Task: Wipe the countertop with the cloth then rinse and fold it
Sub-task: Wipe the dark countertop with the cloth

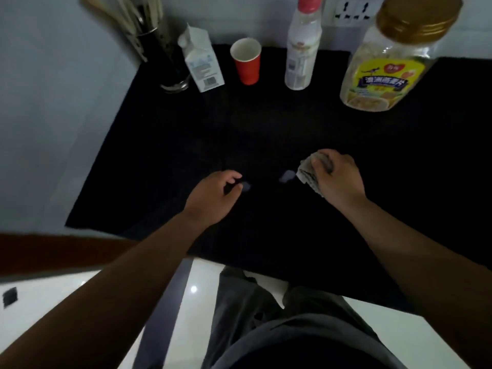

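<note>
A black countertop (266,123) fills the middle of the head view. My right hand (338,179) grips a bunched grey cloth (308,174) and presses it on the counter at the right of centre. Two small pale wet spots lie on the counter, one (287,177) just left of the cloth and one (246,187) at the fingertips of my left hand. My left hand (213,198) rests on the counter with its fingers loosely curled and nothing in it.
Along the back wall stand a utensil holder (165,54), a white carton (202,62), a red cup (246,61), a clear bottle with a pink cap (302,49) and a large gold-lidded jar (388,62). A wall socket (354,9) is behind them. White floor tiles (80,302) lie below the counter's front edge.
</note>
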Motion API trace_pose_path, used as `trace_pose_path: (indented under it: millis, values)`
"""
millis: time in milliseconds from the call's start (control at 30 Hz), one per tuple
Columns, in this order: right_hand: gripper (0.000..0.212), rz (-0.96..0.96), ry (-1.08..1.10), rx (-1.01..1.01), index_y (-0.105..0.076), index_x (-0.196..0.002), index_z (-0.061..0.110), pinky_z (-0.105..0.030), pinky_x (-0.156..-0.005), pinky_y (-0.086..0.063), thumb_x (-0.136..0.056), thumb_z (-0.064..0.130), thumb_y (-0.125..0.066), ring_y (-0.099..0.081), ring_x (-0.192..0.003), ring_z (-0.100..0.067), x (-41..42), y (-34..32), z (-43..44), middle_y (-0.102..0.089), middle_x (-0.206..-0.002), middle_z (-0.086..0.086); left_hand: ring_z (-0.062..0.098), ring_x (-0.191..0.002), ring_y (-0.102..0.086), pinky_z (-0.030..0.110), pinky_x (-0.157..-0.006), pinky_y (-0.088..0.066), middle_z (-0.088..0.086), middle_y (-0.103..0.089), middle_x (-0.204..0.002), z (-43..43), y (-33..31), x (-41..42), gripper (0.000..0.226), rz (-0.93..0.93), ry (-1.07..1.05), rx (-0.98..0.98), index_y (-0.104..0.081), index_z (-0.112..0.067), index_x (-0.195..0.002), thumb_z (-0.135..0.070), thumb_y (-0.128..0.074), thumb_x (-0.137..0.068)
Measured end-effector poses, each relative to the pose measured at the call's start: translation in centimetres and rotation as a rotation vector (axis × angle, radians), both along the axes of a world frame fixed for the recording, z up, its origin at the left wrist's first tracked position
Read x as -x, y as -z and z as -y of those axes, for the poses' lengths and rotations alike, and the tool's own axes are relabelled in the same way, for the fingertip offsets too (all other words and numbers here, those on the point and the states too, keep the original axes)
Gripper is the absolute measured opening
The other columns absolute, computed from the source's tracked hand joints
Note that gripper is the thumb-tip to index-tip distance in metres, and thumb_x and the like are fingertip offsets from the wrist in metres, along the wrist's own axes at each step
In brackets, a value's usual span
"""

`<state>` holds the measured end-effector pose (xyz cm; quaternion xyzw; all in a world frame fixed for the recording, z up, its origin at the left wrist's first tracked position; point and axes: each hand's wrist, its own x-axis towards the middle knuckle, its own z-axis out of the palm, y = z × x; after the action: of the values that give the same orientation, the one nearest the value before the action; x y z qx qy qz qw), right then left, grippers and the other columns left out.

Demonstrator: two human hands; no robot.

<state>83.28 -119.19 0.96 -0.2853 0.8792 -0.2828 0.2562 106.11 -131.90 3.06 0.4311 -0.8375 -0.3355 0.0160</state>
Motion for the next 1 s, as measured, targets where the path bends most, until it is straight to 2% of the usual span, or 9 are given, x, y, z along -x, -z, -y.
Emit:
trace_pose_path:
  millis: [133,233,300,467,533,633,800,900,1000]
  values:
    - [0.039,-0.155,0.107,-0.158,-0.041,-0.125,0.031,-0.045,-0.089,-0.042,-0.090,0.048,-0.042,-0.042,-0.112,-0.032,-2.3,2.0,-0.9,-0.040,-0.127,-0.011,0.013,-0.116,-0.052,0.023,-0.088,-0.040,-0.004,-0.056,-0.126,4.3,1.7,0.9,0.035,-0.005,0.122,0.093,-0.055,-0.025,-0.123,-0.035,-0.050,-0.090]
    - [0.036,-0.269,0.169,-0.195,-0.037,-0.123,0.035,-0.049,-0.086,-0.040,-0.090,0.050,-0.040,-0.042,-0.110,-0.032,-4.7,3.1,-1.4,-0.039,-0.128,-0.007,0.020,-0.133,-0.037,0.037,-0.104,-0.034,0.001,-0.043,-0.144,7.3,3.3,0.8,0.044,0.165,0.295,0.292,-0.047,-0.025,-0.133,-0.038,-0.047,-0.091]
    - [0.034,-0.285,0.290,-0.205,-0.039,-0.122,0.036,-0.051,-0.089,-0.036,-0.090,0.048,-0.041,-0.040,-0.112,-0.033,-5.3,3.6,-0.2,-0.040,-0.129,-0.006,0.023,-0.142,-0.023,0.046,-0.111,-0.026,0.004,-0.026,-0.154,9.2,4.3,0.4,0.052,0.277,0.362,0.326,-0.035,-0.027,-0.141,-0.041,-0.043,-0.092]
    - [0.033,-0.293,0.514,-0.195,-0.046,-0.122,0.032,-0.050,-0.095,-0.030,-0.093,0.045,-0.038,-0.038,-0.115,-0.033,-5.2,3.9,4.8,-0.041,-0.131,-0.006,0.029,-0.143,-0.018,0.055,-0.110,-0.023,0.007,-0.019,-0.157,11.3,6.6,-1.0,0.055,0.253,0.460,0.318,-0.024,-0.033,-0.146,-0.043,-0.039,-0.093]
    - [0.033,-0.302,0.488,-0.186,-0.046,-0.122,0.031,-0.049,-0.095,-0.031,-0.093,0.045,-0.037,-0.038,-0.114,-0.033,-5.5,3.6,6.2,-0.041,-0.130,-0.006,0.028,-0.143,-0.016,0.057,-0.109,-0.020,0.006,-0.018,-0.157,11.4,7.0,-1.3,0.055,0.233,0.453,0.292,-0.021,-0.037,-0.146,-0.046,-0.033,-0.093]
    - [0.038,-0.329,0.301,-0.223,-0.045,-0.126,0.030,-0.049,-0.094,-0.033,-0.091,0.044,-0.040,-0.039,-0.113,-0.033,-7.6,3.5,6.3,-0.040,-0.131,-0.007,0.027,-0.143,-0.015,0.057,-0.109,-0.016,0.004,-0.017,-0.157,11.4,7.5,-1.3,0.055,0.214,0.439,0.279,-0.018,-0.041,-0.145,-0.052,-0.025,-0.092]
    - [0.042,-0.412,0.056,-0.288,-0.049,-0.126,0.032,-0.049,-0.091,-0.038,-0.088,0.046,-0.043,-0.044,-0.113,-0.033,-8.5,3.8,3.0,-0.045,-0.132,-0.008,0.026,-0.142,-0.019,0.056,-0.108,-0.019,0.003,-0.021,-0.156,11.4,7.1,-1.2,0.054,0.197,0.426,0.275,-0.023,-0.040,-0.144,-0.051,-0.033,-0.091]
    - [0.036,-0.435,0.155,-0.264,-0.052,-0.122,0.026,-0.051,-0.088,-0.038,-0.089,0.040,-0.049,-0.044,-0.109,-0.038,-5.6,4.1,4.2,-0.046,-0.128,-0.013,0.026,-0.141,-0.022,0.054,-0.108,-0.023,0.004,-0.024,-0.155,11.7,6.7,-1.2,0.054,0.199,0.423,0.282,-0.029,-0.037,-0.143,-0.047,-0.043,-0.091]
    - [0.034,-0.384,0.356,-0.263,-0.048,-0.120,0.025,-0.053,-0.088,-0.036,-0.091,0.042,-0.043,-0.040,-0.111,-0.040,-3.0,4.0,8.4,-0.042,-0.131,-0.014,0.024,-0.144,-0.017,0.052,-0.110,-0.024,0.003,-0.020,-0.157,11.5,6.5,-1.3,0.055,0.211,0.432,0.274,-0.028,-0.036,-0.144,-0.044,-0.045,-0.092]
